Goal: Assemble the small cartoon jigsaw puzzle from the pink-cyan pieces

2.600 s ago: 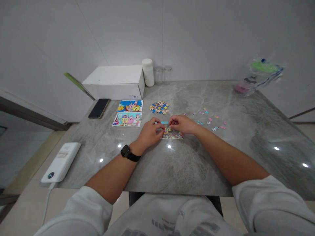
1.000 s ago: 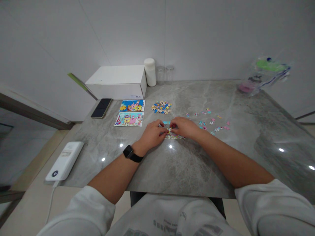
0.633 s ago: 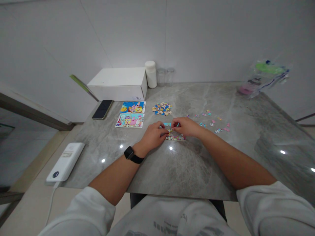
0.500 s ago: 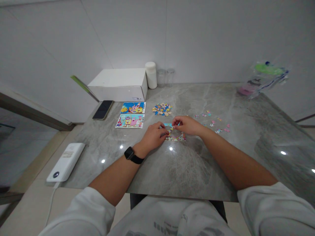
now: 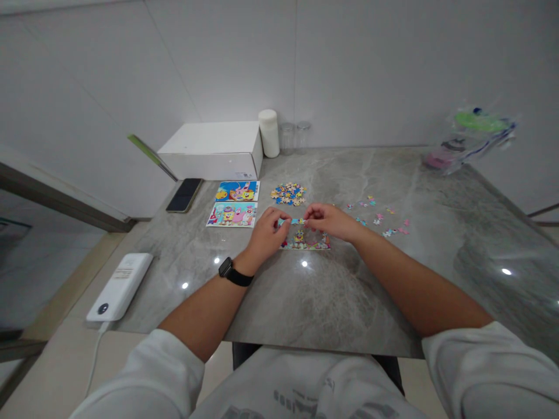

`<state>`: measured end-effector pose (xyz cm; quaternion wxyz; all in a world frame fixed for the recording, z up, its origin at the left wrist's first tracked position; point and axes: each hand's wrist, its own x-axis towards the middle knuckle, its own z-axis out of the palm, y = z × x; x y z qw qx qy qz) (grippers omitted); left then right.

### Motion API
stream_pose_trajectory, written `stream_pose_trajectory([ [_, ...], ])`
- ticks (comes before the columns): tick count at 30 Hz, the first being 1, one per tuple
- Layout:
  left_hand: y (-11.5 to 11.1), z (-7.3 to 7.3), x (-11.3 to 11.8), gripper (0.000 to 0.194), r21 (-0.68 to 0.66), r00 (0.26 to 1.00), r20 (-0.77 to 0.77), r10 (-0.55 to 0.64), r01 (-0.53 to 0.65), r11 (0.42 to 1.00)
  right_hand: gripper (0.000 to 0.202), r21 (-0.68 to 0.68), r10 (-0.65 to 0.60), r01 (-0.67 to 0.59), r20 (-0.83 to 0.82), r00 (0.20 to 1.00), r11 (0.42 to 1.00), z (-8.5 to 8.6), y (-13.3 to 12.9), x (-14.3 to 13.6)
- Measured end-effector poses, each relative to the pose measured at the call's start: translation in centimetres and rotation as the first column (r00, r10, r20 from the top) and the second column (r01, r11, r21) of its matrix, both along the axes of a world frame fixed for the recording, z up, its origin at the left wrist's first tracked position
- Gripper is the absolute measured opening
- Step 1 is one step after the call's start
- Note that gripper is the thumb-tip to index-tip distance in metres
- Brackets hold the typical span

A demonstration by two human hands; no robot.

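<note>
A partly assembled puzzle (image 5: pixel 305 245) lies flat on the grey table, with a gap in its middle right where the table shows. My left hand (image 5: pixel 268 233) rests at its left side, thumb and fingertips together near the upper left edge; what they pinch, if anything, is too small to tell. Over the upper edge, my right hand (image 5: pixel 327 221) has its fingertips closed on something I cannot make out. Loose puzzle pieces (image 5: pixel 378 217) are scattered to the right. A pile of pieces (image 5: pixel 288 194) sits behind the puzzle, and two picture cards (image 5: pixel 237 191) lie to the left.
At the back left stand a white box (image 5: pixel 212 139), a white bottle (image 5: pixel 269 134) and two clear glasses (image 5: pixel 294 138). A phone (image 5: pixel 184 195) and a white power bank (image 5: pixel 120 287) lie at the left. A plastic bag (image 5: pixel 469 142) is at the back right.
My left hand has moved up and left, off the puzzle's middle, uncovering more of its left part. My right hand has shifted slightly left along the upper edge.
</note>
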<state>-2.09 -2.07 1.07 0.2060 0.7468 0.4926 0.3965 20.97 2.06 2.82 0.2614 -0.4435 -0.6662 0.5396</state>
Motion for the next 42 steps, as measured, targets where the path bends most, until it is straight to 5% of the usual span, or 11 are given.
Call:
stream_pose_trajectory([
  [11, 0.2, -0.2, 0.1, 0.008, -0.125, 0.999, 0.055, 0.0, 0.007, 0.992, 0.018, -0.028, 0.087, -0.085, 0.07, 0.994, 0.996, 0.9, -1.5, -1.3],
  [20, 0.5, -1.1, -0.2, 0.009, -0.135, 0.997, -0.058, -0.05, 0.042, 0.99, 0.013, 0.336, -0.044, -0.12, 0.442, 0.896, 0.934, 0.0, -0.8, -0.5],
  [28, 0.4, -1.6, 0.3, 0.013, -0.096, 0.974, -0.226, -0.02, -0.002, 0.995, 0.009, 0.328, 0.051, -0.322, 0.625, 0.779, 0.888, 0.0, -1.3, -0.9],
  [42, 0.2, -1.6, 0.9, 0.012, -0.045, 0.945, -0.326, 0.037, -0.055, 0.997, 0.011, 0.326, 0.053, -0.354, 0.666, 0.744, 0.877, -0.2, -1.5, -1.1],
])
